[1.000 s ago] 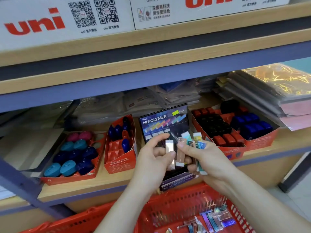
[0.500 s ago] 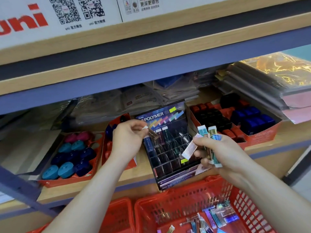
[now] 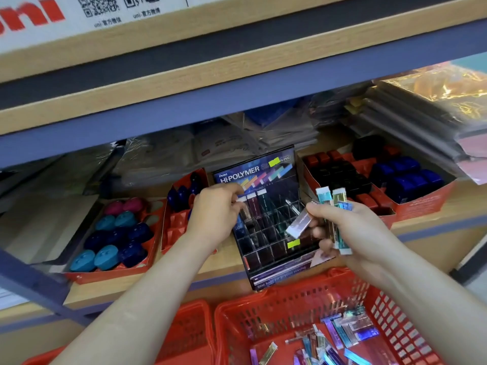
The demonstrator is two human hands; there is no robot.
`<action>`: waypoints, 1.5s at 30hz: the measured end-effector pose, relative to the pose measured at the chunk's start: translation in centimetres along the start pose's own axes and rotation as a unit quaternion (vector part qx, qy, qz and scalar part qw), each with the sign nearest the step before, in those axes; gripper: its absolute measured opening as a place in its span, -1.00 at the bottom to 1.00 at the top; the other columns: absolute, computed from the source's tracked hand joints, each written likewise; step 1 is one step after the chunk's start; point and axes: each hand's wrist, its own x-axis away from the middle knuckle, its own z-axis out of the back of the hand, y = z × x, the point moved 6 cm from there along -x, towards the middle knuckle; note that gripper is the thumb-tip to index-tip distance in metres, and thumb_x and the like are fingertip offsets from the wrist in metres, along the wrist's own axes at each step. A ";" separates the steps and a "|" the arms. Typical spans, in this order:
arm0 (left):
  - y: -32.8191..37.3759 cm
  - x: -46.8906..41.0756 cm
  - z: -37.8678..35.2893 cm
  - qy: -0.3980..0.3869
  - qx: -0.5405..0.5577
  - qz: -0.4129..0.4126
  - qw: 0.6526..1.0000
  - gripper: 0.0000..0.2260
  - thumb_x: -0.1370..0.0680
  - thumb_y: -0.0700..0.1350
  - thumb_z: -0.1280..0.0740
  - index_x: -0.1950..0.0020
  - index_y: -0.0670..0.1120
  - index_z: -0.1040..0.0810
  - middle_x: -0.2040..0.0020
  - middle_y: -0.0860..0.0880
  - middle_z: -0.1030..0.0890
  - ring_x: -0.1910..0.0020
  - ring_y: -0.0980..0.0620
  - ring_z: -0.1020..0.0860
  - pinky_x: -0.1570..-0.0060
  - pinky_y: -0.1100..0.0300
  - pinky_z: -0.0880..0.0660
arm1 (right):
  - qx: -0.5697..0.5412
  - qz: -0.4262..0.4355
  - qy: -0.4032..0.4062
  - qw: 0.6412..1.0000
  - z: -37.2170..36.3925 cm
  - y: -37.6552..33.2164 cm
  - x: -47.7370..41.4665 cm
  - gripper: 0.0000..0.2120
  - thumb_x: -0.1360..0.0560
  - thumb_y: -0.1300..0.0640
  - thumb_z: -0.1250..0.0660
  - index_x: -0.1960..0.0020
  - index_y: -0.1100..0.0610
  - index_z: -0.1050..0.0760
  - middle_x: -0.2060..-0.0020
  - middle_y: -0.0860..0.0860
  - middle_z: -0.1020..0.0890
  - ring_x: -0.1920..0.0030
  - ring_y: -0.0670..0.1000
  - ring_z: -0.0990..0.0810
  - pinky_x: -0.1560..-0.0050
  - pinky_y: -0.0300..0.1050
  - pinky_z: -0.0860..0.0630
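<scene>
A slim eraser (image 3: 244, 210) is pinched at its white-capped top end between the thumb and the curled fingers of the left hand (image 3: 214, 212). It is held upright at the upper left corner of the black display box (image 3: 257, 167), over the back row of compartments, just beside two dark erasers (image 3: 253, 208) that stand there. Whether its lower end is seated in a compartment cannot be told.

A bundle of erasers (image 3: 333, 197) is gripped in the right hand (image 3: 353, 230), whose fingers are curled round it. Teal, green and blue ends are seen above the hand and a white cap below it. One silvery-lilac eraser (image 3: 299, 224) is pinched apart from the bundle between the thumb and a fingertip. It is held tilted, with its lower end pointed toward the middle of the box, above the compartments and not touching them.

The box is stood on the wooden shelf (image 3: 226, 270), between a narrow red tray (image 3: 181, 219) on its left and a wider red tray (image 3: 427, 198) of dark blue and black items on its right. A third red tray (image 3: 113, 270) of round blue and pink items is placed further left.

Below the shelf edge, a red basket (image 3: 390, 320) is seen under the right forearm, with loose erasers (image 3: 347, 330) scattered on its floor. A second red basket (image 3: 189, 327) is set just beside it, on its left.
</scene>
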 end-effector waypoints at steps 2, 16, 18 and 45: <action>0.1 0.0 -0.3 -0.001 -0.030 -0.016 0.999 -0.83 -0.51 -0.15 -0.43 -0.09 -0.10 -0.64 0.03 -0.04 -0.64 0.01 -0.03 -0.57 -0.04 0.10 -0.52 | 0.002 0.000 0.000 1.000 -0.2 0.0 0.1 -0.93 -0.52 0.21 -0.38 0.13 0.20 -0.56 0.40 0.05 -0.59 0.47 -0.09 -0.50 0.57 -0.30 -0.33; 3.5 6.8 0.0 -0.082 0.484 0.231 0.840 -0.90 -0.53 -0.14 -0.40 0.02 -0.10 -0.69 0.19 -0.09 -0.70 0.25 0.07 -0.62 0.21 0.27 -0.56 | 0.027 0.049 -0.020 0.998 -2.3 0.3 0.3 -0.85 -0.51 0.28 -0.41 -0.05 0.20 -0.52 0.30 0.08 -0.70 0.46 -0.09 -0.53 0.52 -0.30 -0.35; 3.2 7.0 -0.4 -0.063 0.517 0.247 0.817 -0.91 -0.51 -0.22 -0.41 0.04 -0.13 -0.70 0.19 -0.11 -0.70 0.23 0.05 -0.64 0.19 0.27 -0.56 | 0.042 0.056 -0.026 0.997 -2.6 0.3 0.3 -0.85 -0.51 0.25 -0.41 -0.07 0.19 -0.52 0.27 0.07 -0.71 0.45 -0.09 -0.53 0.48 -0.27 -0.36; 0.5 0.3 -0.1 -0.021 -0.037 0.023 0.999 -0.86 -0.52 -0.12 -0.41 -0.06 -0.09 -0.67 0.04 -0.03 -0.65 0.06 0.01 -0.60 -0.01 0.13 -0.54 | 0.026 0.052 0.012 0.998 -1.1 -0.8 0.2 -0.85 -0.47 0.19 -0.47 -0.01 0.13 -0.57 0.35 0.03 -0.65 0.53 -0.11 -0.50 0.59 -0.30 -0.29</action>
